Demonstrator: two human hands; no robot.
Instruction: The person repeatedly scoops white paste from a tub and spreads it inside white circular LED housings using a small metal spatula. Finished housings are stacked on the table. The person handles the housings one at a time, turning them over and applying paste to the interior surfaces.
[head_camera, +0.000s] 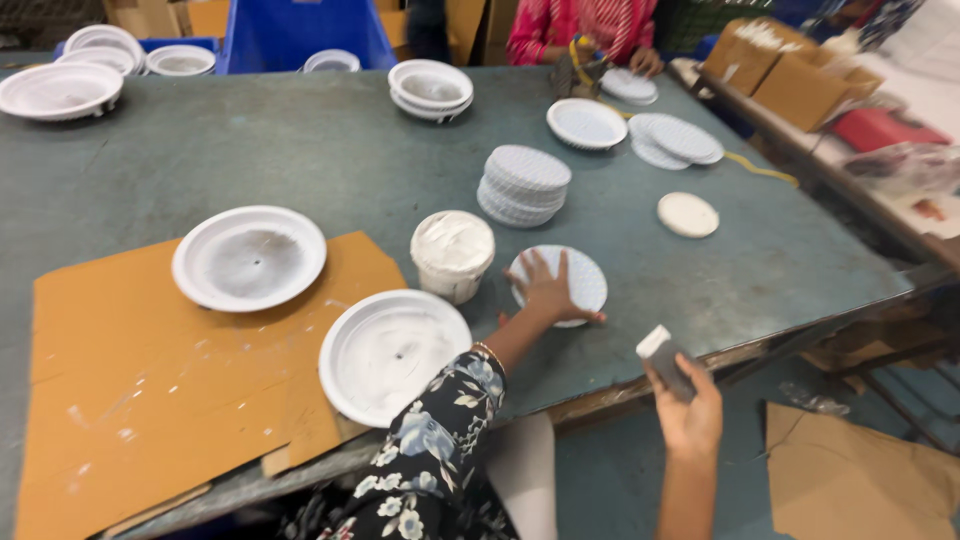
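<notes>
White ribbed disc (580, 275) lies flat at the frame's centre on the grey-green desk (300, 150), under the left hand (545, 290), fingers spread. The right hand (685, 400), lower right, pinches one small grey block (665, 360). One white tub (452, 255) brimming with white paste stands just left. Two shallow round white dishes (392, 352) rest on orange cardboard (150, 400). One stack of ribbed discs (524, 185) sits behind.
</notes>
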